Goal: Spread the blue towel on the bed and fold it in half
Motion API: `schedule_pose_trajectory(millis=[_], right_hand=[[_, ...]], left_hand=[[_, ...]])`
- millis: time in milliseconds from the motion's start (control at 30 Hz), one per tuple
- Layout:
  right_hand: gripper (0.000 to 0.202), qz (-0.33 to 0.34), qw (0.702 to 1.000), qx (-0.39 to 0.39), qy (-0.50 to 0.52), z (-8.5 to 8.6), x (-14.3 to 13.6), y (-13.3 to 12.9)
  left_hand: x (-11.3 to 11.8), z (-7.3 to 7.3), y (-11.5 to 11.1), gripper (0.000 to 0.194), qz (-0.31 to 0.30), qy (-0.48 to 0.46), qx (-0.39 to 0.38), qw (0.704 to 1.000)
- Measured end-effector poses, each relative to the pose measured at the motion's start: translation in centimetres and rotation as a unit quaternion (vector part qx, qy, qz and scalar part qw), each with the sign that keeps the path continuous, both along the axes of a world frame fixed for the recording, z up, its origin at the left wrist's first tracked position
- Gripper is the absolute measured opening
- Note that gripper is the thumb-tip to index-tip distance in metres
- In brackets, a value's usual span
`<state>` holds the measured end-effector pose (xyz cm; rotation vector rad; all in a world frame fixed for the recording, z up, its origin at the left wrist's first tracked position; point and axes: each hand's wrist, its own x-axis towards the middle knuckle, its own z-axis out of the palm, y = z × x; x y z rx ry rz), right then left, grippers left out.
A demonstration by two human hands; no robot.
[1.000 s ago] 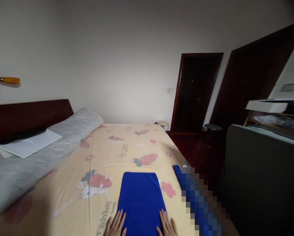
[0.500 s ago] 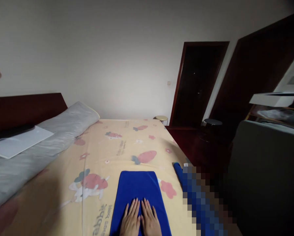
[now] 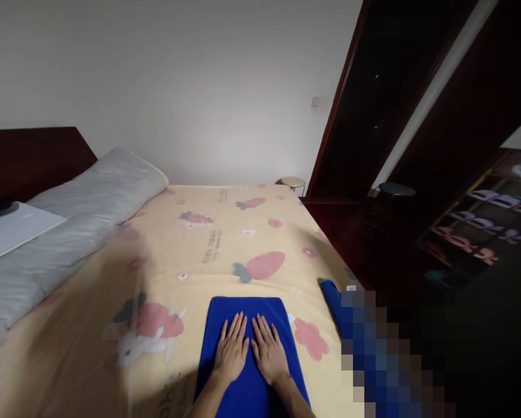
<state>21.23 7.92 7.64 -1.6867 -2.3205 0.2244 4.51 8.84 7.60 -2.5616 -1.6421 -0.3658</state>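
Left hand (image 3: 231,350) and right hand (image 3: 268,351) lie flat, fingers loosely spread, on soft rectangular blue towel (image 3: 247,310).

The folded towel (image 3: 247,348) is a deep, plain royal blue. The bedsheet (image 3: 225,244) beneath it is pale yellow, printed with pink-red carrots, small pink flowers and a white rabbit. The long pillow (image 3: 68,232) is grey. The headboard (image 3: 29,157) and door frame (image 3: 342,98) are dark reddish brown; the wall (image 3: 177,75) is off-white.

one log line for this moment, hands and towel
left hand: flat on blue towel | right hand: flat on towel, beside left | towel: on bed sheet
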Motion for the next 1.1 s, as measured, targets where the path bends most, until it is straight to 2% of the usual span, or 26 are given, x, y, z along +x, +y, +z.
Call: schedule_pose_trajectory(millis=[167,333,433,533,667,767,933,1033,1100], right_hand=[[0.058,-0.058,0.998,0.004,-0.008,0.0,1.6,3.4],[0.065,-0.141,0.990,-0.009,-0.014,-0.1,4.3,5.3],[0.065,-0.186,0.982,-0.006,-0.021,0.1,4.0,5.6],[0.065,-0.189,0.982,0.009,-0.018,0.6,1.5,5.1],[0.054,-0.074,0.997,-0.011,0.001,0.9,-2.4,3.4],[0.052,-0.049,0.999,-0.009,0.009,0.8,-3.2,1.6],[0.054,-0.036,0.999,0.015,0.008,0.3,-1.1,-2.4],[0.057,-0.028,0.999,0.038,0.010,-0.5,1.0,-5.4],[0.059,-0.013,0.998,0.064,0.008,-1.3,2.7,-7.5]], left_hand=[[-1.7,0.5,3.7,0.054,0.070,-0.004,-0.022,0.997],[-4.3,1.1,4.9,0.059,0.199,-0.004,-0.025,0.980],[-4.4,1.4,4.9,0.060,0.213,0.007,-0.014,0.977],[-2.7,1.3,4.4,0.058,0.171,0.014,0.017,0.985],[0.0,0.4,2.8,0.055,0.061,0.018,0.027,0.998],[0.5,-0.2,0.9,0.057,0.069,0.015,0.037,0.997],[-1.6,0.5,-3.2,0.060,0.045,0.017,0.027,0.998],[-3.7,1.0,-6.1,0.062,0.023,0.028,0.028,0.999],[-5.4,0.8,-8.0,0.064,-0.003,0.036,0.036,0.999]])
